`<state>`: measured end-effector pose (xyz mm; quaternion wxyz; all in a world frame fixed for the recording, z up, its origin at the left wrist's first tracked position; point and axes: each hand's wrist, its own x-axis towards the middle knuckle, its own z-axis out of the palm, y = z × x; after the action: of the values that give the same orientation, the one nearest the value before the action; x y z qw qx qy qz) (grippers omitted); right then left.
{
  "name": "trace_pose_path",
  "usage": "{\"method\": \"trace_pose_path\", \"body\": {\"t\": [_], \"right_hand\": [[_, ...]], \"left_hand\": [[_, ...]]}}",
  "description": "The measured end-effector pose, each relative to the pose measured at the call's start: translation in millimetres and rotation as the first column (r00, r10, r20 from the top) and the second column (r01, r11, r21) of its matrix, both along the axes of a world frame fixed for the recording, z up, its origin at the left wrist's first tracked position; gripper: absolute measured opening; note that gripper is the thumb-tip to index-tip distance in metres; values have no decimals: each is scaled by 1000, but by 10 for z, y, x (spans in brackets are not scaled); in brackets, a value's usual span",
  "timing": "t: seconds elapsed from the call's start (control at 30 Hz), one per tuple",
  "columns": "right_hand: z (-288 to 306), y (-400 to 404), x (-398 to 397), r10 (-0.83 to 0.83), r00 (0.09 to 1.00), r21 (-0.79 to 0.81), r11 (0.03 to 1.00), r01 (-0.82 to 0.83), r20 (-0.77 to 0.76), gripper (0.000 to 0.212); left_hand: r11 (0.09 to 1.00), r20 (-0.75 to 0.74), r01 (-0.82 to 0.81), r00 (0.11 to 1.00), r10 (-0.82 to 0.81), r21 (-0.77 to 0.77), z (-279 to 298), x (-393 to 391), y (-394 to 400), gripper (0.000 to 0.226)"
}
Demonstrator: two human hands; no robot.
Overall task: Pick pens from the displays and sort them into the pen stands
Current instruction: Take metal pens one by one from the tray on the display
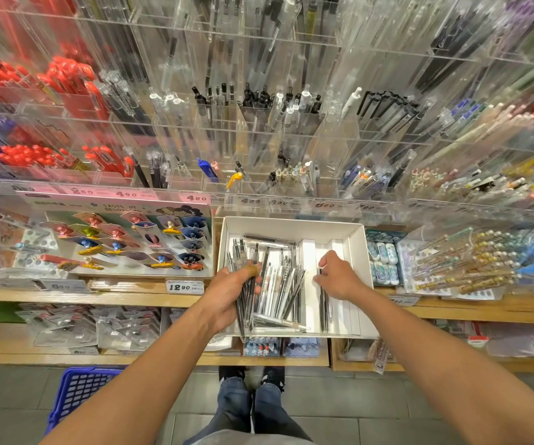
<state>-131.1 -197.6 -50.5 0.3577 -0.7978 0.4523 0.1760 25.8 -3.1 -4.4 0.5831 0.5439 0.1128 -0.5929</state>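
Note:
A white cardboard box sits on the wooden shelf in front of me, with several grey and clear pens heaped in its left part. My left hand grips a bundle of grey pens at the box's left side. Over the box's right compartments, my right hand pinches a dark pen with curled fingers. Above the shelf rise clear acrylic pen stands in tiers, filled with red, black, clear and coloured pens.
A display of clip toys lies left of the box, and packets of pens and erasers lie right of it. Price tags line the shelf edges. A blue basket stands on the tiled floor by my feet.

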Motion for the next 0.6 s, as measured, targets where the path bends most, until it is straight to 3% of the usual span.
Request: {"method": "trace_pose_path", "body": {"t": [0.13,0.23,0.37,0.5,0.6], "right_hand": [[354,-25,72,-55,967,61,997,41,249,18],[651,45,273,-210,878,329,942,64,430,14],[788,265,572,-365,791,523,850,68,491,15],[723,465,695,-376,767,541,840,45,520,17],[591,356,630,-394,765,456,878,148,510,12]], "left_hand": [[1000,-13,0,1000,-1,-14,34,-21,-37,17],[998,-10,34,999,-35,-49,61,-53,-84,15],[976,41,206,978,-203,-76,85,-84,-125,50],[972,6,199,980,-200,-122,79,-154,-155,32],[989,-15,130,991,-132,-73,48,-145,-152,46]]}}
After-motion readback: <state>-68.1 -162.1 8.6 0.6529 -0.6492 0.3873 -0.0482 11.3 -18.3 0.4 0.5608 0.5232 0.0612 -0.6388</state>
